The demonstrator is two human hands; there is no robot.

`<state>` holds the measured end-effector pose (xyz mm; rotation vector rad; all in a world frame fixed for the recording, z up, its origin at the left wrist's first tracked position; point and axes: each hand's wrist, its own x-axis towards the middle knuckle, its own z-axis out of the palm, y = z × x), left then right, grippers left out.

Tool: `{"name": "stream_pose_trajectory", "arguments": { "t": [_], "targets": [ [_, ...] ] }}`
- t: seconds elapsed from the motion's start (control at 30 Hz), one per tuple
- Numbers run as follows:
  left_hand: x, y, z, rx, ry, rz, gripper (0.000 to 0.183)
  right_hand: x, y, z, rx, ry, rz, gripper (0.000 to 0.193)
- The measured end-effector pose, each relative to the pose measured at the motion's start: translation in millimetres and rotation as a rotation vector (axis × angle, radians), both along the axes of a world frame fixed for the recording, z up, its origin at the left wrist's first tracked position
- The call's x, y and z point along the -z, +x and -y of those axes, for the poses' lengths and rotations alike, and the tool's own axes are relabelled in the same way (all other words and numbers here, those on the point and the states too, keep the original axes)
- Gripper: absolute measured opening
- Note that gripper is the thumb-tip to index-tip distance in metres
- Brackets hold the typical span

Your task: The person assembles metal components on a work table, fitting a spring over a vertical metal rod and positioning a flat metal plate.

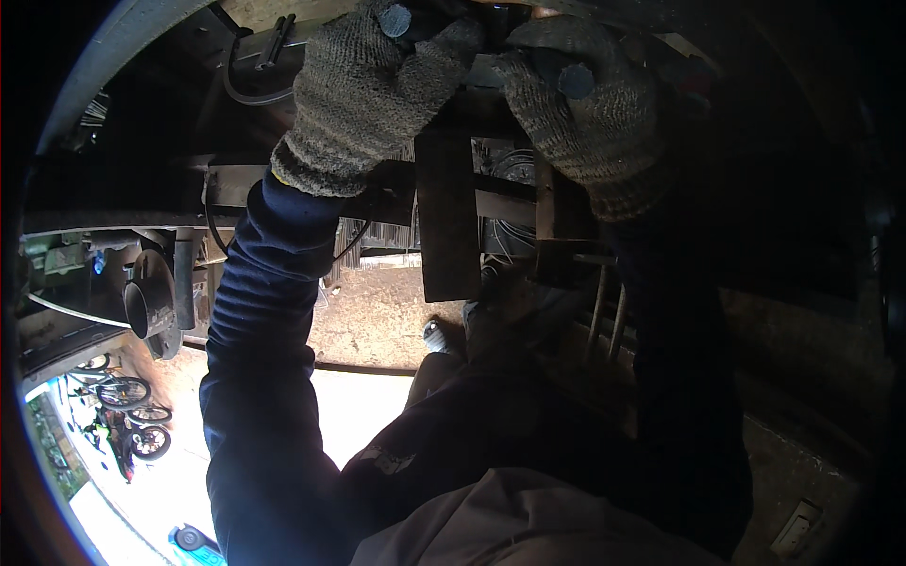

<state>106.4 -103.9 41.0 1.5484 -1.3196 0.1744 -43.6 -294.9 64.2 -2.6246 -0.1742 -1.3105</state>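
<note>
Both hands wear grey knitted work gloves and are raised at the top of the view. My left hand [363,99] is closed round a dark round bar or handle, whose blue-grey end face [394,20] shows above the thumb. A similar round bar or handle [576,81] sticks out of my right hand [604,123], which is closed round it. What the two grips join to is hidden in shadow. Between and below the hands, a flat dark metal plate [448,222] hangs down.
Dark steel beams cross behind my hands. Coiled wire [514,168] lies beyond the plate. A round metal flange with a pipe [151,297] stands at left. Bicycles [125,396] are outside at lower left. My shoe [434,332] is on the brown floor [373,316].
</note>
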Motion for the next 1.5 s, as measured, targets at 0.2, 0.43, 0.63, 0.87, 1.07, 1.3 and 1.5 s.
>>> {"name": "stream_pose_trajectory", "arguments": {
  "t": [0.2, 0.43, 0.63, 0.87, 1.07, 1.3, 1.5],
  "targets": [
    [-5, -1, -2, -0.06, 0.057, 0.047, 0.037, -8, 0, -1, -0.027, 0.012, 0.051, 0.023],
    [-26, -23, 14, -0.152, -0.072, 0.106, 0.032, -11, 1, -2, -0.065, 0.02, 0.105, 0.022],
    [-39, -28, 20, -0.16, -0.133, 0.29, 0.027, -13, 4, -7, -0.126, 0.024, 0.149, 0.02],
    [-37, -30, 22, -0.049, -0.15, -0.002, 0.027, -6, 13, 11, -0.129, -0.416, 0.251, 0.021],
    [-40, -32, 20, -0.094, -0.182, 0.065, 0.03, -7, 4, 7, -0.127, -0.393, 0.146, 0.022],
    [-30, -28, 21, -0.259, -0.191, 0.32, 0.037, -9, -1, -2, -0.096, 0.055, -0.02, 0.02],
    [-36, -34, 17, -0.25, -0.057, 0.124, 0.04, -7, 0, 9, -0.073, -0.081, -0.023, 0.023]
  ]
}}
